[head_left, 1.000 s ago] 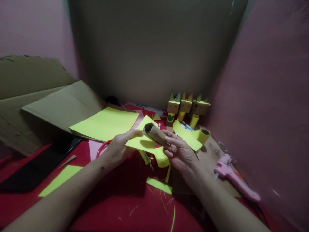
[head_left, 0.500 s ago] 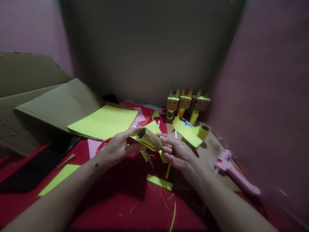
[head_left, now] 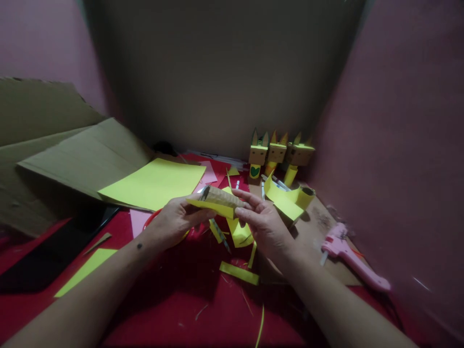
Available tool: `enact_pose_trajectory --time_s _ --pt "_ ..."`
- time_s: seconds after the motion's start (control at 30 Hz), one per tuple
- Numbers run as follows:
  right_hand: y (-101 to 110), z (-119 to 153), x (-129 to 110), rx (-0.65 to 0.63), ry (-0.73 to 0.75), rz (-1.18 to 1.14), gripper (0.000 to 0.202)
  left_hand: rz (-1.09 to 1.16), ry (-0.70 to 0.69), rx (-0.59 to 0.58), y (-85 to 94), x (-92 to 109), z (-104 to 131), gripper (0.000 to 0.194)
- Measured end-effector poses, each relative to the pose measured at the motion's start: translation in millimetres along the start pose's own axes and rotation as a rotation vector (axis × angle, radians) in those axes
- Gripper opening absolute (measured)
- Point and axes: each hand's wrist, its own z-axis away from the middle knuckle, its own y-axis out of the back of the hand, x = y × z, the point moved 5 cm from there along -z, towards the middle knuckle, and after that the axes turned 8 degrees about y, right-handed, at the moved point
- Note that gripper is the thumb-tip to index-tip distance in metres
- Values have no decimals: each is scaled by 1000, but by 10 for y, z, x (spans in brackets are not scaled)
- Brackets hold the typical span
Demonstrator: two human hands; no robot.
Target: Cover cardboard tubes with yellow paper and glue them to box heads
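A brown cardboard tube (head_left: 222, 197) lies nearly level between my hands, its open end toward the left. Along its near side runs a yellow paper strip (head_left: 213, 207). My left hand (head_left: 177, 215) is closed on the left end of the tube and the strip, thumb in front. At the other end, my right hand (head_left: 263, 217) pinches the tube and paper between thumb and fingers. Below them on the red table are yellow paper scraps (head_left: 239, 273) and a pen-like tool (head_left: 222, 237).
Three cardboard figures with pointed ears (head_left: 277, 152) stand at the back right. A pink glue gun (head_left: 353, 258) rests on a cardboard sheet (head_left: 319, 251). To the left are yellow paper (head_left: 154, 181), bent cardboard (head_left: 83, 154) and a flat black object (head_left: 54, 256).
The tube has turned closer to level, and the yellow strip now shows along its near side. My right fingers have shifted, with the thumb now in front of the tube.
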Motion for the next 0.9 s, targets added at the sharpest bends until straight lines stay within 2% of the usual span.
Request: enact_pose_trajectory --time_s 0.17,0.27,0.4,0.53,0.63,0.9 --pt "48 -28 -90 72 163 20 30 -74 -51 -14 31 20 9 25" --pt "26 -8 -142 86 211 50 26 -84 -75 -14 42 27 6 25" --pt "-12 34 -162 85 237 99 29 -31 -93 -33 14 33 4 30" --pt "-41 60 -161 67 238 156 35 -36 -113 14 3 51 20 30" --pt "-69 64 -166 34 243 133 38 -46 -128 21 4 40 30 38" --pt "-80 71 -145 30 249 52 31 -223 -218 38 -4 20 59 39"
